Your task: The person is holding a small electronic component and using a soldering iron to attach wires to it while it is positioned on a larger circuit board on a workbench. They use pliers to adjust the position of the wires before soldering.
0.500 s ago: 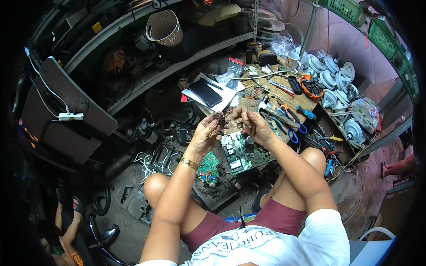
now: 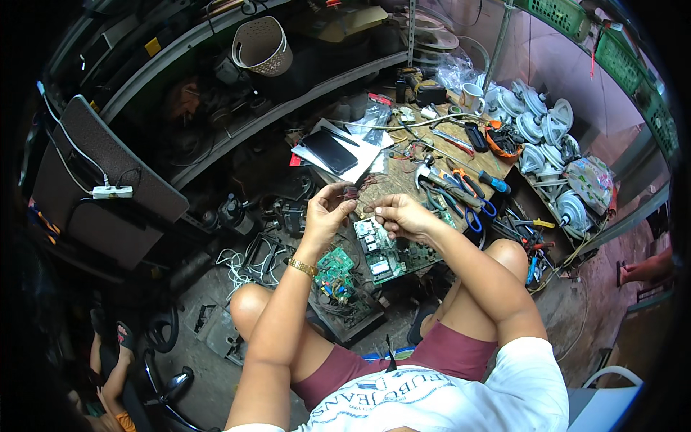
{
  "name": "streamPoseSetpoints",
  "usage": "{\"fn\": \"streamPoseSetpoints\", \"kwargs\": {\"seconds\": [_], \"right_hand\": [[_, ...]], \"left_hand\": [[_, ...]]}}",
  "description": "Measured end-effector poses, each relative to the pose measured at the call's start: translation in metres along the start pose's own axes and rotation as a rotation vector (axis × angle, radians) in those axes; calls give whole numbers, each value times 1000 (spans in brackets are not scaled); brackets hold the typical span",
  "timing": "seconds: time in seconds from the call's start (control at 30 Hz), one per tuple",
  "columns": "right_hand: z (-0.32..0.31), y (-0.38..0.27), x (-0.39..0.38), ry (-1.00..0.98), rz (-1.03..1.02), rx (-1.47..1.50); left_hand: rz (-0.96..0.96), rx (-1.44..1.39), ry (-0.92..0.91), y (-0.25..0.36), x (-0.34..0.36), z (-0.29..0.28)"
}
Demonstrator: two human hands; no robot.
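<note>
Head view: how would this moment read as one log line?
left hand: pinching small dark part | right hand: fingertips at it | below: green circuit boards

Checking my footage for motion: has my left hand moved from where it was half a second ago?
No clear move. The left hand sits just left of the green circuit board, as before.

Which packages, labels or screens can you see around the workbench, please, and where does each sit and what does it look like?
Dark tablet: flat black rectangular screen, unlit, lying on white papers at the bench's left end, beyond the left hand.
Clear plastic bag: crumpled, transparent, with a red strip at its top, just behind the tablet.
Yellow label: small square sticker on the curved shelf edge, upper left.
</note>
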State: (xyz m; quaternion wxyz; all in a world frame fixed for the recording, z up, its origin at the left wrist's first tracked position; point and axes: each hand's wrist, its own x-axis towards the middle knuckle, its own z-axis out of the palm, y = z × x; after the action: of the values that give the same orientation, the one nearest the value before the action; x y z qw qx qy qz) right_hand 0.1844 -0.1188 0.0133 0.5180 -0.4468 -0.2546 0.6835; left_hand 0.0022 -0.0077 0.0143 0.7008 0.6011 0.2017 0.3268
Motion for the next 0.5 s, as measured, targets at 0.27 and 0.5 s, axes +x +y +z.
{"fn": "streamPoseSetpoints", "kwargs": {"seconds": [0.27,0.5], "right_hand": [[14,4,5,298,-503,-766],[16,2,0,345,-602,-925]], "left_hand": [[69,123,-118,5,-3,5],[31,240,-57,11,-5,9]]}}
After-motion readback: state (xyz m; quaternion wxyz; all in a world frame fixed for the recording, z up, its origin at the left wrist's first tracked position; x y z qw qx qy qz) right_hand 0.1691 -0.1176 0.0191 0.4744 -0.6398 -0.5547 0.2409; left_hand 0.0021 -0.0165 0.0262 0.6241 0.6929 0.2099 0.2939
